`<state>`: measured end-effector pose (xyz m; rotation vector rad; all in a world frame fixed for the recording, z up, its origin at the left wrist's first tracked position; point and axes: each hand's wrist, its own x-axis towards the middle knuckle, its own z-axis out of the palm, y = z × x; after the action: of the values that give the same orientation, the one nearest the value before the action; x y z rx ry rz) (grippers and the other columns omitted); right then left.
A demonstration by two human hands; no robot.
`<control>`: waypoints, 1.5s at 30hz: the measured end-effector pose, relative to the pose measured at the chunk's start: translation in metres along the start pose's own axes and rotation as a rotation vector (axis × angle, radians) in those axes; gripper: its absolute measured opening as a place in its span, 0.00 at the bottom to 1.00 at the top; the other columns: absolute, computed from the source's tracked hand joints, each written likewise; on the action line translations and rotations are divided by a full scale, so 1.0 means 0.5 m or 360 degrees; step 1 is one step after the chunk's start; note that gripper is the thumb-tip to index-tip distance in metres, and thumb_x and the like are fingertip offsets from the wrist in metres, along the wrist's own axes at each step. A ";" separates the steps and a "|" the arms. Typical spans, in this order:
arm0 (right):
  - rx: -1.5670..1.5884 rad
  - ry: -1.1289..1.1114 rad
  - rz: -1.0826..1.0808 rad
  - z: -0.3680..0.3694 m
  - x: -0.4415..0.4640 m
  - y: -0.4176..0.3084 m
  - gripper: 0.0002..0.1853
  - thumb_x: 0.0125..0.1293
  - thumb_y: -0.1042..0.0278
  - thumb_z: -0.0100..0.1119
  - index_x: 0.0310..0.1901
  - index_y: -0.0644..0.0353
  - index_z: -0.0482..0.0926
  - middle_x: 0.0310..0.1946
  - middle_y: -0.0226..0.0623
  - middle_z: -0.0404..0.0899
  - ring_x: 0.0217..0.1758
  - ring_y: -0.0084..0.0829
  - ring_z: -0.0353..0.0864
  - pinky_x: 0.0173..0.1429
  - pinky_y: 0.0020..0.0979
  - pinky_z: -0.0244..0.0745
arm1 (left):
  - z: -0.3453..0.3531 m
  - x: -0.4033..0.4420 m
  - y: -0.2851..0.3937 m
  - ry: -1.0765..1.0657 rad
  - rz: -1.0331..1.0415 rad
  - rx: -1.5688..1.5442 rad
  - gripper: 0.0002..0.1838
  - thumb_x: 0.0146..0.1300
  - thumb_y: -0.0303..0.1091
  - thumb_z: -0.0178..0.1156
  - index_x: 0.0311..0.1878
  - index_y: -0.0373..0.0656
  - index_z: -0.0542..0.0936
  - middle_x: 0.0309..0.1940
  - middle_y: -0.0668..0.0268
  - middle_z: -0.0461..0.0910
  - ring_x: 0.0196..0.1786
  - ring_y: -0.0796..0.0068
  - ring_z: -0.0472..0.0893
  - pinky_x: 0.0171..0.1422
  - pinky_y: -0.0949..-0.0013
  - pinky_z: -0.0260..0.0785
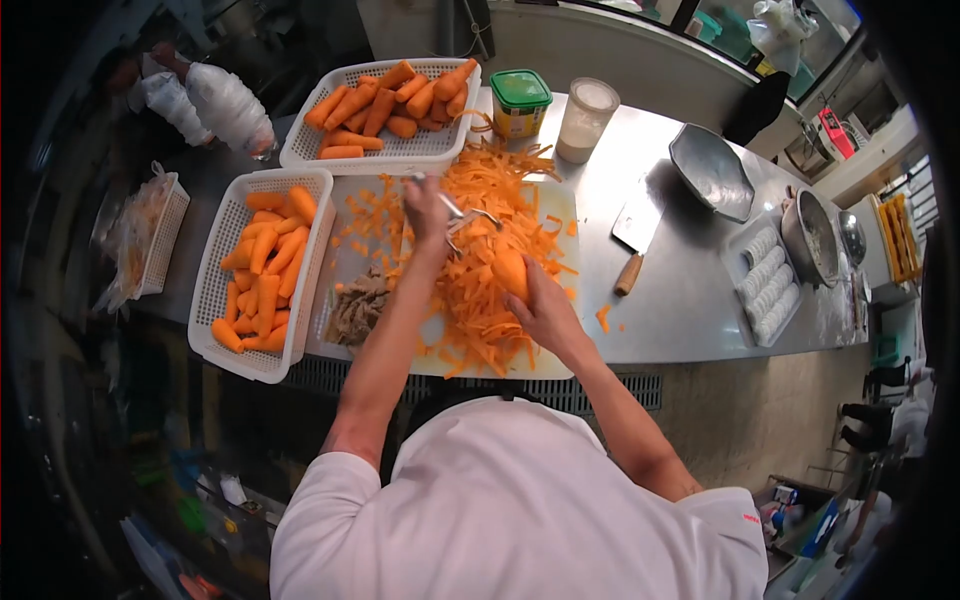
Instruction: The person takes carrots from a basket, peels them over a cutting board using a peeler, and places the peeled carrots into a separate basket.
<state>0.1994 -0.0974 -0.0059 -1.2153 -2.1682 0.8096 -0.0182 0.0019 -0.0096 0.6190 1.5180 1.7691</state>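
Note:
My left hand [428, 210] is closed round the handle of a Y-shaped metal peeler [452, 205], whose head lies over the shavings. In my right hand [546, 312] is an orange carrot [510, 270], gripped at its near end and pointing away from me toward the peeler. Beneath both hands spreads a large heap of carrot peelings [485, 320] on a pale cutting board [552, 365]. A crumpled brown-grey cloth [358, 308] sits on the board's left side, close to my left forearm. Whether the blade touches the carrot I cannot tell.
A white basket of smooth carrots [265, 265] stands left; another basket of carrots [390, 110] is behind. At the back are a green-lidded tub [520, 103] and a cloudy container [588, 120]. A cleaver [636, 228], a metal tray [712, 172] and white rolls [768, 285] lie right.

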 end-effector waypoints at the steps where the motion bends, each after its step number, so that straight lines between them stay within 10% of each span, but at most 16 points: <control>1: 0.0007 -0.0017 0.0019 0.007 -0.008 0.001 0.30 0.67 0.66 0.61 0.66 0.68 0.61 0.53 0.59 0.76 0.55 0.59 0.76 0.57 0.46 0.74 | 0.017 -0.037 0.006 -0.0169 0.0085 0.0033 0.14 0.73 0.40 0.52 0.34 0.39 0.70 0.19 0.65 0.75 0.19 0.72 0.77 0.25 0.64 0.70; 17: -0.0472 -0.0031 -0.0068 0.012 0.004 -0.007 0.26 0.62 0.72 0.63 0.60 0.65 0.64 0.42 0.53 0.76 0.40 0.55 0.80 0.39 0.48 0.74 | 0.027 -0.063 0.021 -0.0165 0.0110 0.0295 0.16 0.73 0.41 0.51 0.37 0.35 0.70 0.20 0.61 0.77 0.21 0.65 0.80 0.28 0.61 0.72; 22: -0.0457 -0.0056 -0.0166 -0.003 0.013 -0.033 0.25 0.63 0.73 0.64 0.59 0.63 0.65 0.44 0.53 0.77 0.42 0.55 0.81 0.41 0.46 0.76 | -0.073 0.071 -0.062 0.0293 0.0205 0.0525 0.16 0.74 0.41 0.50 0.39 0.35 0.68 0.20 0.61 0.76 0.26 0.64 0.81 0.31 0.59 0.72; 29: 0.0465 -0.0330 0.0117 0.088 0.167 -0.086 0.28 0.68 0.65 0.65 0.65 0.62 0.65 0.52 0.45 0.79 0.52 0.31 0.80 0.51 0.31 0.76 | -0.240 -0.060 -0.045 0.0225 -0.0111 0.0299 0.14 0.77 0.42 0.48 0.40 0.40 0.66 0.21 0.66 0.73 0.19 0.75 0.74 0.24 0.65 0.68; 34: 0.1375 -0.0505 -0.0128 0.164 0.309 -0.223 0.34 0.69 0.67 0.62 0.73 0.57 0.57 0.64 0.46 0.70 0.59 0.36 0.78 0.57 0.32 0.79 | -0.324 -0.135 -0.054 0.0138 -0.0249 -0.0062 0.11 0.75 0.39 0.51 0.43 0.40 0.71 0.17 0.68 0.74 0.15 0.80 0.73 0.16 0.74 0.66; 40: 0.0475 -0.0067 -0.0302 0.203 0.523 -0.108 0.34 0.60 0.70 0.69 0.68 0.55 0.67 0.64 0.46 0.73 0.61 0.40 0.78 0.60 0.38 0.78 | -0.415 -0.207 -0.040 0.0018 -0.0453 -0.0361 0.08 0.72 0.35 0.53 0.41 0.39 0.71 0.42 0.45 0.83 0.29 0.65 0.84 0.34 0.66 0.83; 45: -0.0457 0.0359 -0.0355 0.167 0.806 0.027 0.33 0.50 0.76 0.67 0.62 0.57 0.72 0.56 0.49 0.75 0.61 0.52 0.72 0.66 0.41 0.70 | -0.430 -0.246 -0.038 -0.0069 -0.0594 -0.0465 0.03 0.67 0.25 0.56 0.40 0.38 0.72 0.43 0.47 0.83 0.36 0.62 0.87 0.41 0.65 0.85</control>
<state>-0.0360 0.2403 -0.0125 -1.1092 -2.2299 0.2609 -0.0977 -0.2282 -0.0584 0.2096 1.2199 1.6298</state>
